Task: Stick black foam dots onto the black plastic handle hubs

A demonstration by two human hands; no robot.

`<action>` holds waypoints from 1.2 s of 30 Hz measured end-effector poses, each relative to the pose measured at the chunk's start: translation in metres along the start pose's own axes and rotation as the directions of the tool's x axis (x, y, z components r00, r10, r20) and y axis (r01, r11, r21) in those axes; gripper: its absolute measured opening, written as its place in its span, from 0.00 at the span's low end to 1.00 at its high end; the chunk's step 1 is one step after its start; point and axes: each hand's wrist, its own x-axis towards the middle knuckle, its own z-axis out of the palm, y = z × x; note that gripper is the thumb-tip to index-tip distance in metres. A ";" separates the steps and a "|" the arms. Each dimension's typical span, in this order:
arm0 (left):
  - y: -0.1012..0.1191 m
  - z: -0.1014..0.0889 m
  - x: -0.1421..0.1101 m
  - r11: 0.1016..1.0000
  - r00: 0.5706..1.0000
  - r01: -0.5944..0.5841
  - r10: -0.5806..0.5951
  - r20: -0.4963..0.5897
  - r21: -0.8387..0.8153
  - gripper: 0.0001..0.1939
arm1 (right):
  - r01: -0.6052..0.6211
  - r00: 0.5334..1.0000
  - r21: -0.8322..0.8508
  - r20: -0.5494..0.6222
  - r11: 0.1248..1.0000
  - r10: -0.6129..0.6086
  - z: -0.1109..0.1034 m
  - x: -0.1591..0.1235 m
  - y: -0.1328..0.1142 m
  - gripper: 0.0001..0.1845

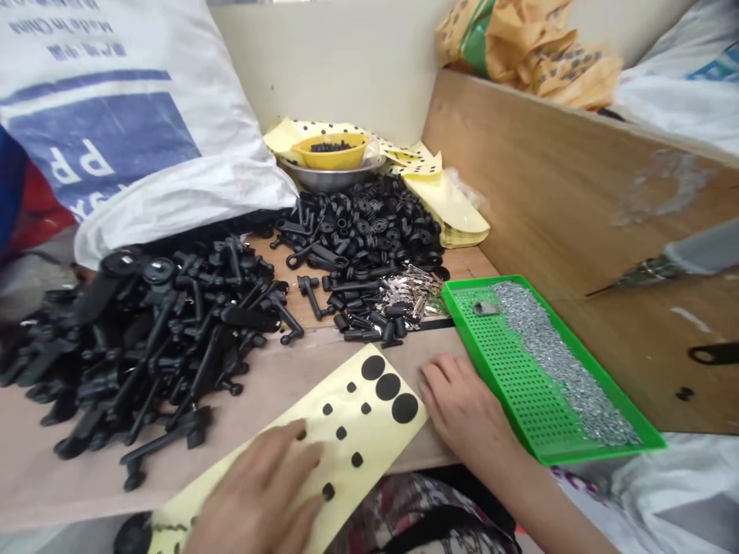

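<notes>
The left hand (259, 488) spreads its fingers over the yellow sheet (378, 442) at the table's (305, 362) front edge; the right hand (465, 404), fingers bent, grip unclear, is hemmed by the green tray (511, 377).

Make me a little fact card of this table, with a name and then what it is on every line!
Left hand: over the yellow sheet
Right hand: by the sheet's right corner
Sheet dots: three big black ones, several small
Left pile: black parts
Green tray: many tiny silver pieces
Yellow bowl: small black bits
</notes>
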 end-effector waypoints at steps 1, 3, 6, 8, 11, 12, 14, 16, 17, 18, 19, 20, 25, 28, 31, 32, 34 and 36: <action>0.013 0.011 0.020 0.997 0.996 -0.075 0.076 0.044 -0.011 0.16 | -0.011 1.000 0.002 -0.005 1.000 0.011 0.001 0.000 -0.002 0.09; 0.035 0.030 0.050 0.986 0.979 -0.167 0.167 0.119 -0.007 0.15 | -0.026 1.000 0.080 -0.014 0.996 0.027 -0.001 0.000 -0.004 0.09; 0.048 0.045 0.069 0.983 0.968 -0.179 0.170 0.182 0.030 0.15 | -0.024 1.000 0.332 -0.006 0.943 0.027 -0.006 0.001 -0.004 0.10; 0.048 0.048 0.072 0.986 0.965 -0.162 0.151 0.215 0.031 0.18 | -0.005 1.000 0.419 0.007 0.908 0.002 -0.007 0.004 -0.006 0.10; 0.048 0.050 0.075 0.991 0.960 -0.130 0.116 0.253 0.039 0.22 | 0.033 0.999 0.338 0.010 0.941 -0.039 0.000 0.010 -0.012 0.10; 0.049 0.052 0.077 0.992 0.961 -0.116 0.100 0.256 0.047 0.23 | 0.039 0.999 0.301 0.008 0.953 -0.044 0.003 0.012 -0.014 0.10; 0.051 0.055 0.083 0.994 0.965 -0.088 0.068 0.254 0.067 0.25 | 0.037 0.999 0.285 0.012 0.958 -0.042 0.007 0.014 -0.017 0.10; 0.053 0.060 0.088 0.994 0.970 -0.066 0.042 0.240 0.092 0.25 | 0.023 0.999 0.336 0.028 0.942 -0.034 0.008 0.015 -0.017 0.10; 0.054 0.061 0.090 0.992 0.972 -0.063 0.037 0.232 0.106 0.25 | 0.018 0.999 0.373 0.039 0.928 -0.035 0.007 0.015 -0.017 0.09; 0.055 0.063 0.091 0.991 0.974 -0.067 0.040 0.223 0.117 0.24 | 0.016 0.998 0.411 0.049 0.911 -0.039 0.005 0.015 -0.016 0.09; 0.056 0.064 0.091 0.989 0.975 -0.073 0.045 0.216 0.127 0.24 | 0.013 0.998 0.449 0.055 0.893 -0.042 0.003 0.015 -0.015 0.10; 0.056 0.065 0.092 0.988 0.976 -0.080 0.050 0.210 0.136 0.24 | 0.006 0.998 0.484 0.055 0.875 -0.037 0.001 0.014 -0.014 0.10; 0.056 0.066 0.090 0.984 0.977 -0.088 0.055 0.208 0.154 0.23 | -0.026 1.000 0.458 0.023 0.889 0.017 0.001 0.015 -0.011 0.10; 0.056 0.065 0.090 0.983 0.979 -0.091 0.059 0.197 0.161 0.23 | -0.001 0.998 0.380 0.065 0.925 -0.026 0.005 0.018 -0.012 0.10; 0.056 0.066 0.090 0.982 0.982 -0.093 0.064 0.178 0.163 0.23 | -0.016 0.994 0.411 0.102 0.912 -0.029 0.003 0.019 -0.014 0.10; 0.056 0.066 0.090 0.982 0.983 -0.092 0.064 0.172 0.164 0.23 | -0.020 0.993 0.436 0.111 0.900 -0.031 0.001 0.019 -0.015 0.11; 0.056 0.068 0.091 0.982 0.984 -0.092 0.065 0.165 0.162 0.21 | -0.025 0.993 0.484 0.114 0.875 -0.034 -0.002 0.019 -0.017 0.11; 0.057 0.070 0.090 0.984 0.985 -0.091 0.067 0.160 0.151 0.19 | -0.030 0.994 0.538 0.108 0.842 -0.033 -0.004 0.017 -0.020 0.11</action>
